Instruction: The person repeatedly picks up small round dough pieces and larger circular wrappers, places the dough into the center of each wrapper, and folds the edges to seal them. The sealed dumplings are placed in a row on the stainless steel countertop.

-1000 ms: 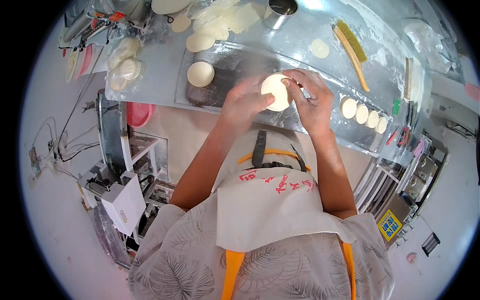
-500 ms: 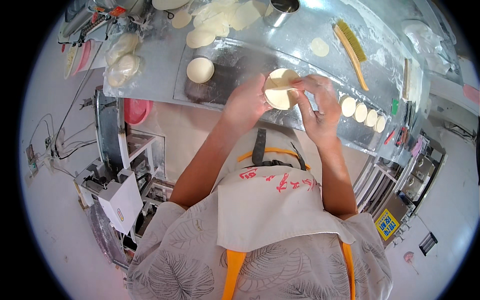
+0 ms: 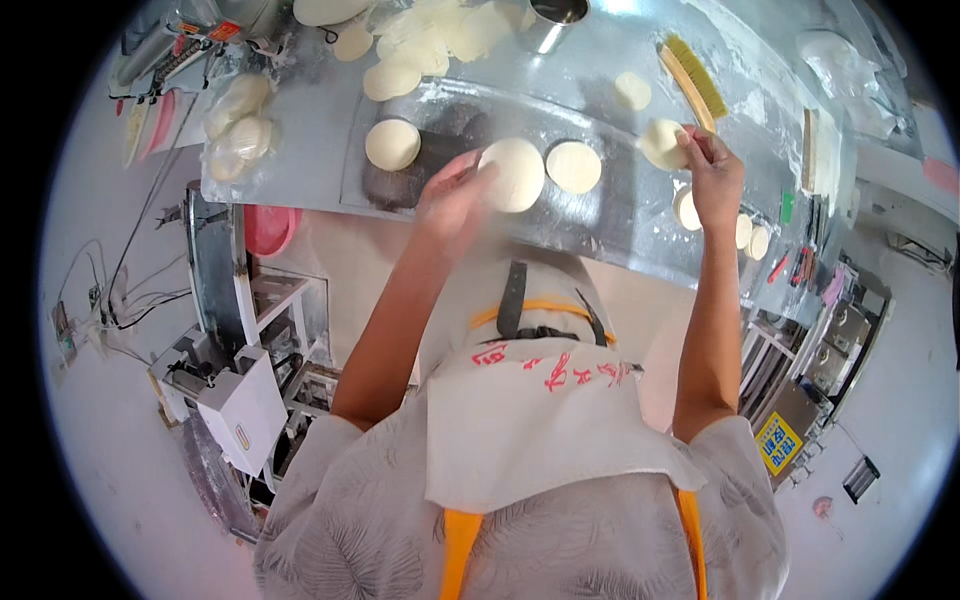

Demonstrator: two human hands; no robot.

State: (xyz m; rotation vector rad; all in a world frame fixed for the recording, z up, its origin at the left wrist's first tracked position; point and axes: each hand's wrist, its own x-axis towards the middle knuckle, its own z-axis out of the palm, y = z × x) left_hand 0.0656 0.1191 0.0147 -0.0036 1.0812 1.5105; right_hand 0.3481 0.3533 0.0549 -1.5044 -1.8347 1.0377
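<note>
My left hand [image 3: 448, 205] is closed on the edge of a round, pale stack of dough wrappers [image 3: 518, 174], held above the dark metal tray. My right hand [image 3: 716, 180] pinches a single dough wrapper [image 3: 663, 145] between thumb and fingers, out to the right over the table. Beside the held stack, a dough round [image 3: 574, 167] lies on the tray. Farther left sits a thicker pale dough round [image 3: 392, 145]. Partly behind my right hand runs a row of small dough stacks [image 3: 687, 208].
A wooden-handled brush [image 3: 690, 80] lies at the back right, near a thin dough disc [image 3: 632, 91]. Loose dough sheets [image 3: 425, 45] are spread at the back beside a metal cup [image 3: 553, 25]. Bagged dough [image 3: 240, 130] rests at the left edge; small tools [image 3: 805, 262] lie far right.
My hands have come apart. The right one has carried a wrapper off to the right; the left has moved slightly left with the stack. A dough round now shows on the tray between them.
</note>
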